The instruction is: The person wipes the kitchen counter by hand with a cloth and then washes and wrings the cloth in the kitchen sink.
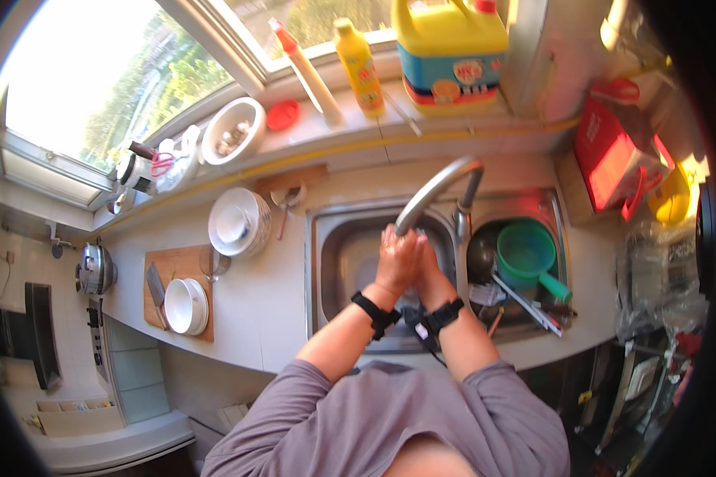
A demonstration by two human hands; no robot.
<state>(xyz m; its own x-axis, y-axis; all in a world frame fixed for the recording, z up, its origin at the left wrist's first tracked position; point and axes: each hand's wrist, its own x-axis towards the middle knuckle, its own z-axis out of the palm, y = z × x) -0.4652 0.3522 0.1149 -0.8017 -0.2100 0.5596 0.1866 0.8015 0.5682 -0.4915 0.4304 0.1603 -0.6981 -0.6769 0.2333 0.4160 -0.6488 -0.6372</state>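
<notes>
My left hand [395, 262] and my right hand [429, 267] press against each other under the mouth of the curved metal faucet [432, 186]. Wet highlights show on the left hand's fingers. No object is visible in either hand, but their inner sides and most of the fingers are hidden. Both hands are above the left basin [352, 262] of a stainless steel double sink. A black band [375, 315] circles my left wrist, and another black band [446, 316] is on my right wrist.
The right basin holds a green plastic dipper [526, 253] and a dark round vessel [482, 256]. Leftward stand stacked bowls [238, 222] and a cutting board [206, 322] bearing a knife [155, 292] and white bowls [185, 307]. A large yellow jug [453, 36] sits on the sill.
</notes>
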